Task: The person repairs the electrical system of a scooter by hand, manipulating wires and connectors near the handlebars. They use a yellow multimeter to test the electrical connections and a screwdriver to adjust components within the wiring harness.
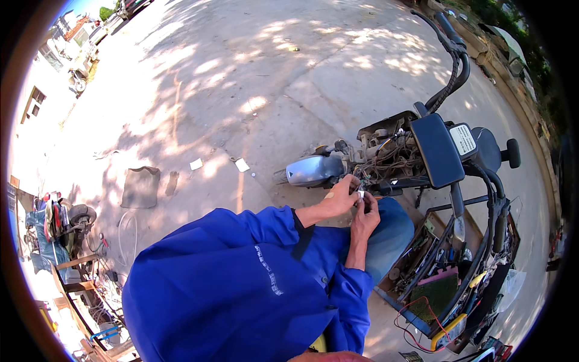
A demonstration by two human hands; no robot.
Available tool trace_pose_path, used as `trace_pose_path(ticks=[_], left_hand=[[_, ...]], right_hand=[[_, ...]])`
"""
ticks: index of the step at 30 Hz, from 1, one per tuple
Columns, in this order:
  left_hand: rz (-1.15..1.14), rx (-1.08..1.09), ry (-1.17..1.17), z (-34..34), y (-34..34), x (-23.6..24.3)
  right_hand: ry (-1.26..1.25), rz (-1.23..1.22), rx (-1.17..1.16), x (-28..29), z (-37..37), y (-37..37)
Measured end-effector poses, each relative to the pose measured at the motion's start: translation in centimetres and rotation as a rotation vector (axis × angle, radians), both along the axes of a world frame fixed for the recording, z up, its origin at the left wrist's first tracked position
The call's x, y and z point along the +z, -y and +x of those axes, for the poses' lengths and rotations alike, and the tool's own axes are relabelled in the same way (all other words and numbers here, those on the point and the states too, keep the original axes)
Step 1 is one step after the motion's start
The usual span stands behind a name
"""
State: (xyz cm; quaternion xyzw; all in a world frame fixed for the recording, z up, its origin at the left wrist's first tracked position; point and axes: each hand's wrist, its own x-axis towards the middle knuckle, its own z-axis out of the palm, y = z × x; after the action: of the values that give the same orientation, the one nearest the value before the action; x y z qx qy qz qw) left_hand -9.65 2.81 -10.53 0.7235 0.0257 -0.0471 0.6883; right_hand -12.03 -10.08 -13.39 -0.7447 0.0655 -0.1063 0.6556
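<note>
Beside the stripped-down side of an electric scooter [392, 148], my two hands meet at a small white piece [361, 194], which looks like a wire connector. My right hand [365, 218] pinches this piece between thumb and fingers. Just left of it, my left hand [339, 196] is closed, its fingertips on thin dark wires that run up to the white piece. Bundled loose wires [395, 164] hang out of the scooter body right above my fingers. The exact grip of the left fingertips is too small to see well. A silver-grey fender [313, 171] lies left of the wiring.
At my right stands an open metal tool cart or tray [434, 329] with tools and a green pad [435, 295]; a yellow meter [449, 332] with red leads rests there. Handlebars [461, 72] rise on the right. A dark mat [141, 187] and white scraps [242, 165] lie on the ground.
</note>
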Motion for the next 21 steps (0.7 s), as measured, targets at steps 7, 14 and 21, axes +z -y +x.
trace_pose_path(ticks=[7,14,21], left_hand=[[0.28,0.025,0.183,-2.7,1.8,0.5],[0.568,0.065,0.591,-4.9,3.9,1.1],[0.63,-0.199,0.905,-6.9,9.2,6.5]], right_hand=[[-0.019,-0.094,0.016,-0.6,-0.4,0.8],[0.112,-0.066,0.107,-0.4,-1.0,1.1],[0.113,-0.177,0.035,1.4,-2.7,0.4]])
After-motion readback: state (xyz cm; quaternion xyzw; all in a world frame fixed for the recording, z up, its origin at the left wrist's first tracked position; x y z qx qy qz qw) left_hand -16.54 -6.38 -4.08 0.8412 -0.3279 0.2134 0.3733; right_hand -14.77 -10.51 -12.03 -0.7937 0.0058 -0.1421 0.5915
